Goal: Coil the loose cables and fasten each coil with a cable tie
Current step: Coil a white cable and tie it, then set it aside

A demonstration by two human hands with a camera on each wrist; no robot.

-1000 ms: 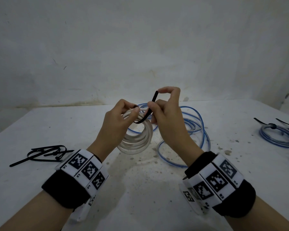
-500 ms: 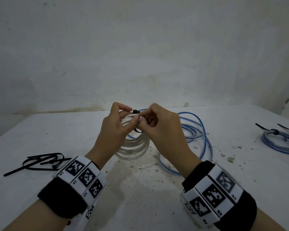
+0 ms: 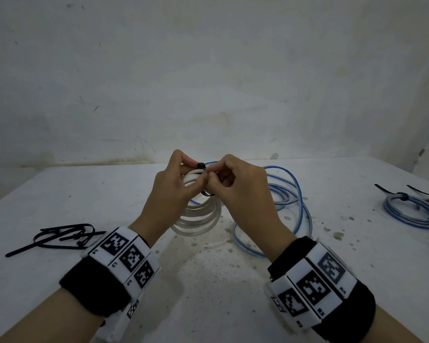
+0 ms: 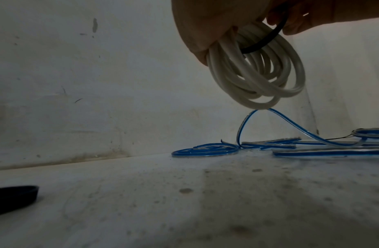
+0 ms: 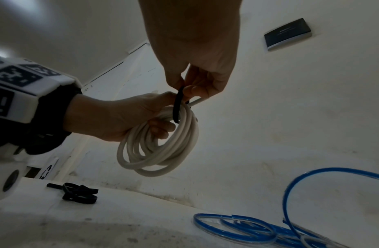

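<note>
Black cable tie is looping across the white coil, held above the bench by the left hand; the right hand is pinching its tail beside the head.

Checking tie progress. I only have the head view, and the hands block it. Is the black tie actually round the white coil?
Observer: Yes. The left wrist view shows the cable tie passing under the white coil. The loop looks loose, not cinched.
Operator: Which hand has the tie?
Observer: In the right wrist view, the right hand pinches it at the top with its fingers. The left hand grips the coil.
Operator: Any loose end?
Observer: The cable end pokes out just past the tie, by the right fingertips.
</note>
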